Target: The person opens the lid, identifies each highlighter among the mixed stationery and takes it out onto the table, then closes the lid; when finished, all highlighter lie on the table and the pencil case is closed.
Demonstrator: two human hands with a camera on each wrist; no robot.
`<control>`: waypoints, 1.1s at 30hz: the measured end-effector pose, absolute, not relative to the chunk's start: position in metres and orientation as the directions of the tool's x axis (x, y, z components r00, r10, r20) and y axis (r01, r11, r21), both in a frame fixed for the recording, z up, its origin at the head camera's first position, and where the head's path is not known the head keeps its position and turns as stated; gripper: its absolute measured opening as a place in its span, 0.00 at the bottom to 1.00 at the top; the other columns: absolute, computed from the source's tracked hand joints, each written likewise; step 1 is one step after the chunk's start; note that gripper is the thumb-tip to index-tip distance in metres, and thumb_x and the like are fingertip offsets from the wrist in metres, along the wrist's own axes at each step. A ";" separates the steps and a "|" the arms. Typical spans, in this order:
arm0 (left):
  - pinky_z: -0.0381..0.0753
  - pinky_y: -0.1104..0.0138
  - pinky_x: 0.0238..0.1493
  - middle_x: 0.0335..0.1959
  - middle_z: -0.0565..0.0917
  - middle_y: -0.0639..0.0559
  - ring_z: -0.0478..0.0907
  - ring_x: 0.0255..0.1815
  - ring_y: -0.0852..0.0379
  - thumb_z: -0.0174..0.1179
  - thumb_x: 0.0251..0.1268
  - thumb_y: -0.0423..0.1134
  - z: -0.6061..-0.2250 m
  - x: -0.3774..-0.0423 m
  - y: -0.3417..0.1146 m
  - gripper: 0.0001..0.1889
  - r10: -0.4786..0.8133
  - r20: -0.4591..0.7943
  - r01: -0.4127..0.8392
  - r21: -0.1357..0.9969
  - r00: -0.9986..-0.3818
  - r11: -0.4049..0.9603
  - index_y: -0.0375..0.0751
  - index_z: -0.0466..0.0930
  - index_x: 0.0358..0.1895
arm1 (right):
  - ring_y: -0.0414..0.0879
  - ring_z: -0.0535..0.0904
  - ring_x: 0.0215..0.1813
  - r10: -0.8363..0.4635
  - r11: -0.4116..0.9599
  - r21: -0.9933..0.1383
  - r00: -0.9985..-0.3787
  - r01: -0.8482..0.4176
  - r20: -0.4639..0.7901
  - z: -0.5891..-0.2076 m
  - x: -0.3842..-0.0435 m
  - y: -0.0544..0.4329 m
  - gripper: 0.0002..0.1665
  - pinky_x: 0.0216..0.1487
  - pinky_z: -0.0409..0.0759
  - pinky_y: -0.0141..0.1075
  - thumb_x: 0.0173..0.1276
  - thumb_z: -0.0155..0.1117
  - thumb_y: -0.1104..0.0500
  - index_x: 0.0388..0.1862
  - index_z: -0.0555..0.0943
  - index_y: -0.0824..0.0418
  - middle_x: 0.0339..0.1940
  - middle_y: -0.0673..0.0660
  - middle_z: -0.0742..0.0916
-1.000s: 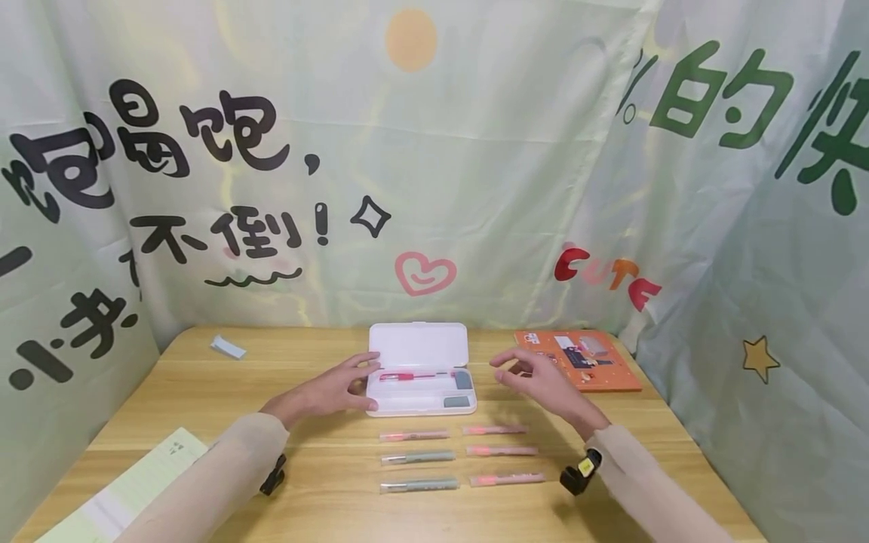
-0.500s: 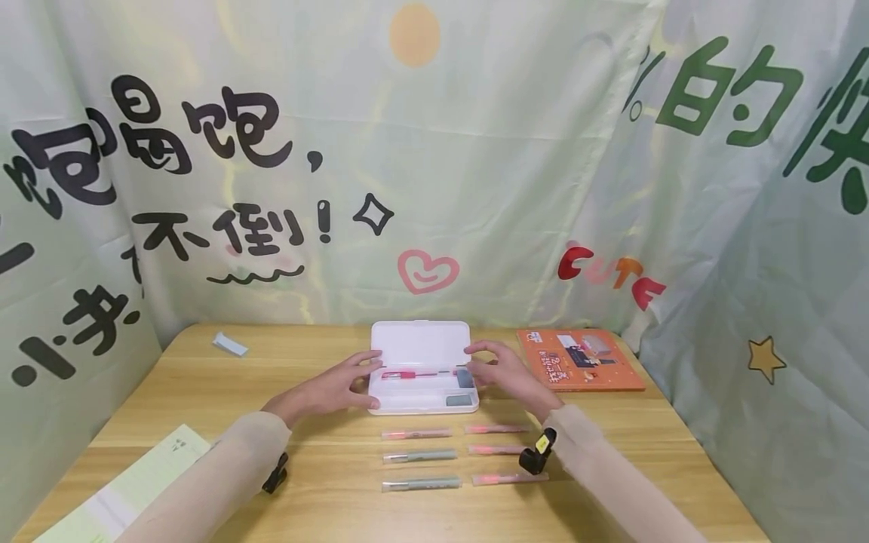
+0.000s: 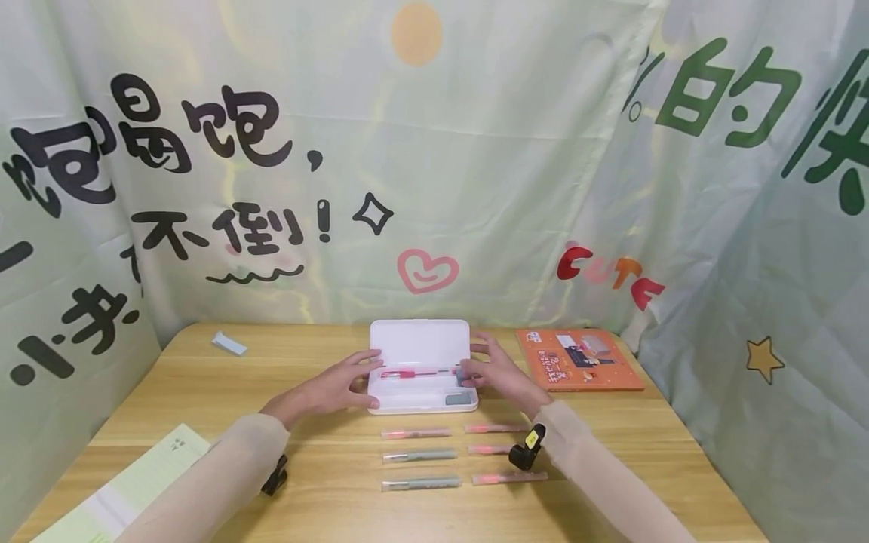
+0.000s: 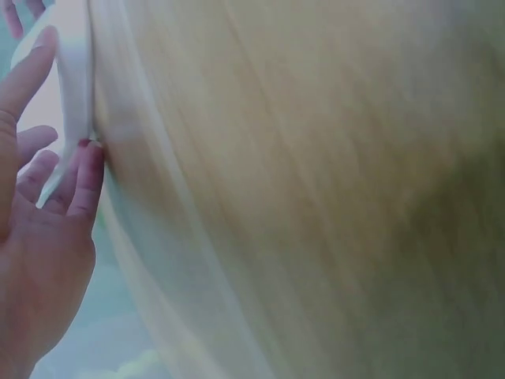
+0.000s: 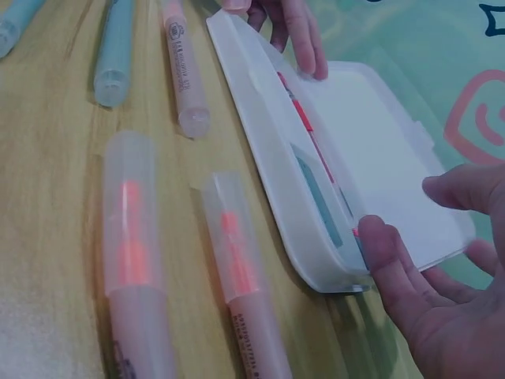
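Observation:
A white pencil case point(image 3: 407, 402) stands with its lid back in the head view. A red-and-clear pen point(image 3: 407, 374) lies in its rear groove, and a grey-green block point(image 3: 458, 400) sits at the front right. My left hand point(image 3: 331, 391) holds the case's left end, thumb at the front corner and fingers by the hinge. At the right end is my right hand point(image 3: 501, 377), its fingers bent loosely; in the right wrist view a fingertip point(image 5: 375, 230) touches the case's end and others overlap the lid point(image 5: 387, 158). A second grey-green piece is partly hidden by this hand.
Several capped highlighters, pink point(image 3: 509, 478) and grey-green point(image 3: 421, 483), lie in two columns before the case. An orange booklet point(image 3: 580, 360) is at the back right, a small pale strip point(image 3: 229, 345) at the back left. A green notepad point(image 3: 145, 471) lies by the left sleeve.
My right hand has moved left from beside the orange booklet to the pencil case's right end, its fingers now at the lid's edge. The left hand has stayed on the case.

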State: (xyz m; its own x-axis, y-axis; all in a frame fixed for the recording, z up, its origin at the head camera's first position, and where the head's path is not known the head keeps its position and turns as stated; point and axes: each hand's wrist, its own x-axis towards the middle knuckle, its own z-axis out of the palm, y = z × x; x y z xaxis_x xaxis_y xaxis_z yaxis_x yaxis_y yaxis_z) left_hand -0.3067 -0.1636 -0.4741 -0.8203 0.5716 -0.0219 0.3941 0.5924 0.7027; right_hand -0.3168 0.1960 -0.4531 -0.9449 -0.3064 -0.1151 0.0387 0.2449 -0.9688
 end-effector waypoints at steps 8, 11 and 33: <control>0.89 0.51 0.63 0.79 0.71 0.41 0.85 0.60 0.46 0.71 0.77 0.46 -0.472 -0.299 -0.162 0.28 0.432 0.061 0.343 0.713 -0.900 0.612 0.42 0.79 0.74 | 0.61 0.82 0.63 -0.248 0.248 -0.966 -0.958 0.077 -0.140 -0.454 -0.315 0.194 0.51 0.63 0.89 0.48 0.84 0.62 0.57 0.93 0.43 0.55 0.82 0.72 0.64; 0.90 0.57 0.49 0.71 0.76 0.40 0.86 0.51 0.49 0.67 0.81 0.45 -0.470 -0.296 -0.160 0.21 0.303 0.052 0.216 0.815 -0.951 0.538 0.41 0.80 0.69 | 0.61 0.82 0.61 -0.254 0.233 -0.969 -0.957 0.079 -0.139 -0.453 -0.315 0.193 0.46 0.63 0.89 0.49 0.84 0.62 0.56 0.91 0.51 0.57 0.77 0.71 0.70; 0.86 0.49 0.68 0.76 0.75 0.30 0.80 0.71 0.34 0.48 0.92 0.48 -0.468 -0.288 -0.148 0.25 0.285 -0.051 0.035 0.957 -0.957 0.288 0.33 0.73 0.76 | 0.53 0.83 0.53 -0.304 0.343 -0.938 -0.940 0.043 -0.154 -0.452 -0.302 0.210 0.25 0.54 0.85 0.44 0.87 0.59 0.47 0.70 0.79 0.63 0.69 0.65 0.80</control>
